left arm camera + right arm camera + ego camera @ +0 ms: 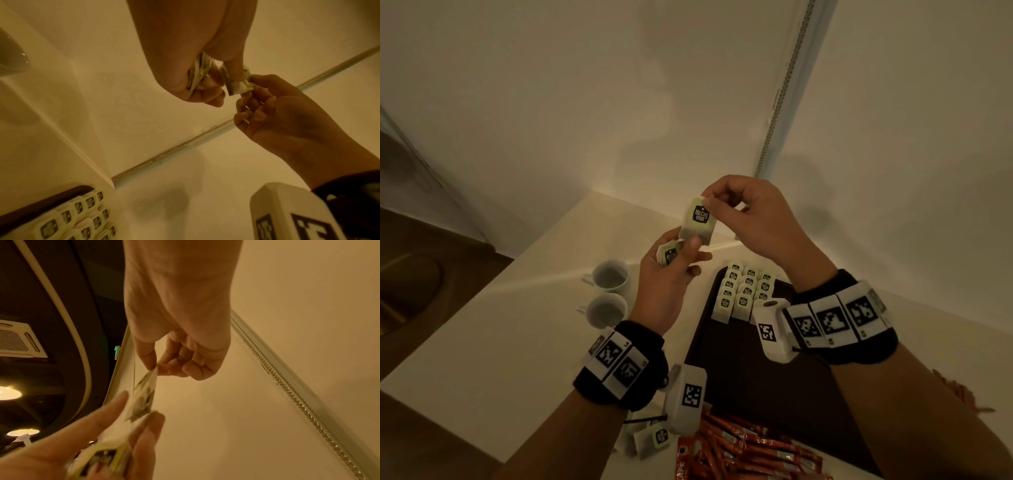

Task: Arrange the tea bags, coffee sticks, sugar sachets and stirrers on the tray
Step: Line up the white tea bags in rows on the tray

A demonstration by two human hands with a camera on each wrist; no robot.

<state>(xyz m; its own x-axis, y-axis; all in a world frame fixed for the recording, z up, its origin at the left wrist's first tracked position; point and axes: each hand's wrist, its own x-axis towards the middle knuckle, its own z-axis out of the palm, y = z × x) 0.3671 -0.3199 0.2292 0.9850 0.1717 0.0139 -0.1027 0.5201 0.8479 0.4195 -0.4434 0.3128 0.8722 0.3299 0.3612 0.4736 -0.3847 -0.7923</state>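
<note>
A pale green tea bag (698, 219) with a black label is held upright above the table between both hands. My right hand (707, 200) pinches its top corner, and in the right wrist view that pinch (155, 368) sits above the hanging tea bag (141, 399). My left hand (681, 250) thumbs the bag's lower edge and grips more tea bags (669, 255) in its curled fingers. On the dark tray (756, 383), several tea bags (746, 287) stand in neat rows at the far end. Red coffee sticks (739, 448) lie heaped by the tray's near edge.
Two white cups (610, 274) (606, 310) stand left of the tray. Loose tea bags (654, 438) and a dark stirrer (643, 418) lie near my left forearm. Orange-red packets (959, 394) lie to the right. A wall corner closes the table's far side.
</note>
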